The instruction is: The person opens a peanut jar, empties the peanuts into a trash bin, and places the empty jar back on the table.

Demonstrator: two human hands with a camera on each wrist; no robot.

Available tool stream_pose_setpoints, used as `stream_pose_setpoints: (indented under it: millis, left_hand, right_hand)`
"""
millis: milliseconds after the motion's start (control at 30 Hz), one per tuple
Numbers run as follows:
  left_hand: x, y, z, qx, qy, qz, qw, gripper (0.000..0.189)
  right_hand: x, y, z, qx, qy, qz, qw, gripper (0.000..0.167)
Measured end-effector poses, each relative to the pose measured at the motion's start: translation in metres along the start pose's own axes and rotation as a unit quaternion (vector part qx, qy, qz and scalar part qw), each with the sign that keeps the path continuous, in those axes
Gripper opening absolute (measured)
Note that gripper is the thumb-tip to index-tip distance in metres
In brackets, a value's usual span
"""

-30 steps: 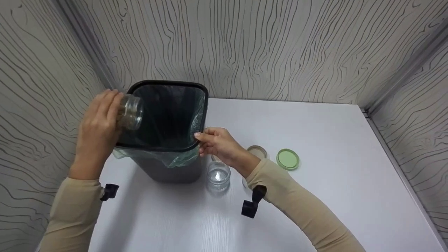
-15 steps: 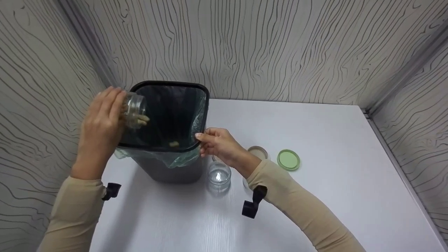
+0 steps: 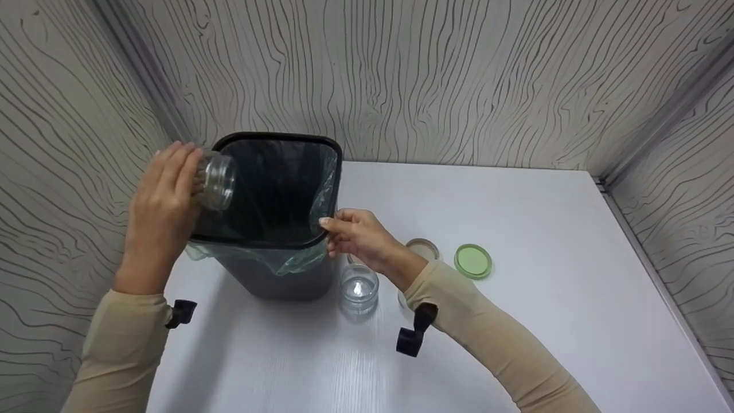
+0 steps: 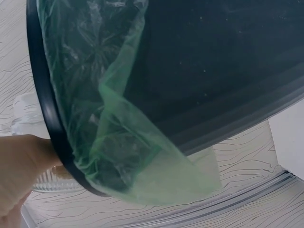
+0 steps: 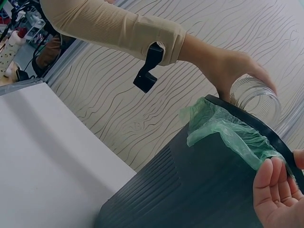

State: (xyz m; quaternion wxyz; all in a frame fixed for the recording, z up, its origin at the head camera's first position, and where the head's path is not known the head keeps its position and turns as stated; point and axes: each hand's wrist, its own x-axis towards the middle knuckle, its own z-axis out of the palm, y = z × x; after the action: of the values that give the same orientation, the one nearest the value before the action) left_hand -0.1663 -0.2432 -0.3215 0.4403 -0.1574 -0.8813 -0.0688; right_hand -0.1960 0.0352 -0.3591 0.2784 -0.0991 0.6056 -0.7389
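My left hand grips a clear glass jar, tipped sideways with its mouth over the left rim of a dark bin. Something brownish shows dimly through the glass near the fingers. In the right wrist view, the same jar leans past the rim. A thin green bag lines the bin and folds over its edge. My right hand pinches the rim and bag at the near right corner, thumb on top and fingers below. The bin's bottom inside is too dark to make out.
Right of the bin, a clear jar stands on the white table. A brownish round lid and a green lid lie farther right. Another clear item is mostly hidden by the right forearm. Patterned walls enclose the table.
Half a second ago, pale yellowish pieces were at the jar's mouth and one inside the bin; now none show there. The left hand shifted slightly with the jar. The right hand stayed put.
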Motion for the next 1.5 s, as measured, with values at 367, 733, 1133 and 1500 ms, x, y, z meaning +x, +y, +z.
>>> stream_pose_setpoints:
  millis: [367,733,1133,1500]
  left_hand:
    - [-0.0021,-0.0023,0.0019,0.017,-0.019,0.032,0.9992,0.063]
    - [0.0009,0.001,0.0044,0.018,-0.01,0.071,0.9972,0.056]
    - [0.0026,0.0004,0.004,-0.004,0.003,0.048,0.9988,0.062]
    - [0.0002,0.0002,0.0025,0.015,-0.006,0.059,0.9981,0.053]
  right_hand:
    - [0.0013,0.0007,0.0013,0.0,0.003,0.001,1.0,0.021]
    - [0.0023,0.0009,-0.0006,0.001,0.004,0.001,1.0,0.019]
    - [0.0021,0.0017,-0.0001,-0.002,0.013,0.003,0.9999,0.018]
    - [0.0009,0.0007,0.0007,0.0,0.011,0.006,0.9999,0.017]
